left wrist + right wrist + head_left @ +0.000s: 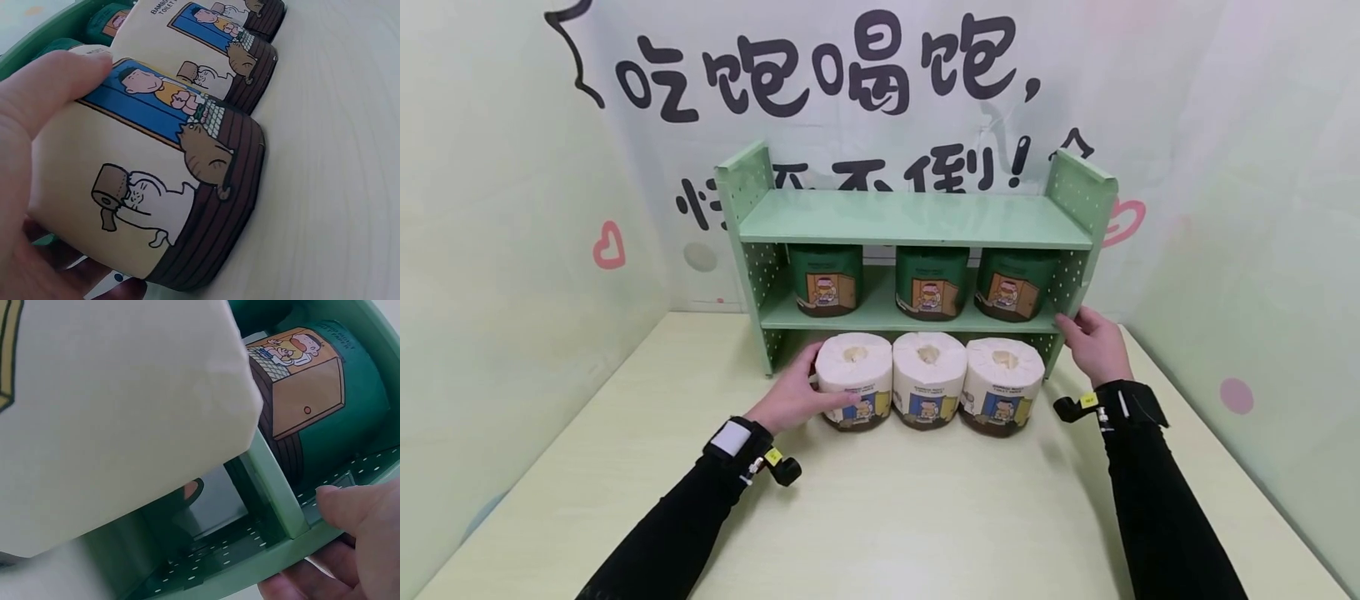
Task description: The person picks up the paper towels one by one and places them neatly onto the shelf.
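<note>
A pale table (910, 517) bears a green shelf (917, 218) and, just before it, three white-topped paper rolls (928, 383); the left hand (796, 397) grips the leftmost roll (859, 372) (thumb (70, 75) across its front), the right hand (1099, 346) clasps the shelf's right panel (1078, 268).

Backdrop (1187, 100) behind the worktop's (887, 517) far edge says 吃饱喝饱, in fat black characters; the line below is half blocked by the green rack (917, 218) but I can make out 不倒!. White rolls (928, 383) nearer that edge: the middle one reads BAMBO… over TOILET…. Green rolls' (931, 279) print is too tiny to read, sorry.
</note>
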Motion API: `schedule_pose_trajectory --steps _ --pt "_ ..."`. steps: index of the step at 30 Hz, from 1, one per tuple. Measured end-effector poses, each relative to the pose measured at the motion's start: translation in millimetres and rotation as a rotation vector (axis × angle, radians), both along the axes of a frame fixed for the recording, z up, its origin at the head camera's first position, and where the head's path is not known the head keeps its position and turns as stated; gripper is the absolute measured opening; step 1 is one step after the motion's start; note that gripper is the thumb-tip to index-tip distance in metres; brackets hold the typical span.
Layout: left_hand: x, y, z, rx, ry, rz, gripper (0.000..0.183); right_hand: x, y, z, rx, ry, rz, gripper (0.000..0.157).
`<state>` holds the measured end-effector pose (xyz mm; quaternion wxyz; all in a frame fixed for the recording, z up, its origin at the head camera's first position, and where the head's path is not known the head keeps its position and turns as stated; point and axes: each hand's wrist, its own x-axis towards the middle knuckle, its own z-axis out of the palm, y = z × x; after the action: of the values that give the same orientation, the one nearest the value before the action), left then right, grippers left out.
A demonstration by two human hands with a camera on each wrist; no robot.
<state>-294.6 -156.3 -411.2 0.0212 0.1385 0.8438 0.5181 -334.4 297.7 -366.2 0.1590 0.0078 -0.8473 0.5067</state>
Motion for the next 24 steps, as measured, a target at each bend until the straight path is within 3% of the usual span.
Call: schedule_pose_trajectory --steps 8,15,24 --pt "3.6 -6.2 8.3 -0.048 -0.003 -0.068 0.108 0.6 -0.3 0.9 0.006 0.011 0.006 0.046" --pt "25.0 -3.1 36.6 -0.052 -0.02 -0.128 0.104 1.0 -1.5 1.0 0.007 0.007 -0.001 0.045" --pt "26.2 -5.4 38.3 -0.029 -0.031 -0.158 0.102 2.4 -1.8 0.8 -0.002 0.006 0.0 0.044"
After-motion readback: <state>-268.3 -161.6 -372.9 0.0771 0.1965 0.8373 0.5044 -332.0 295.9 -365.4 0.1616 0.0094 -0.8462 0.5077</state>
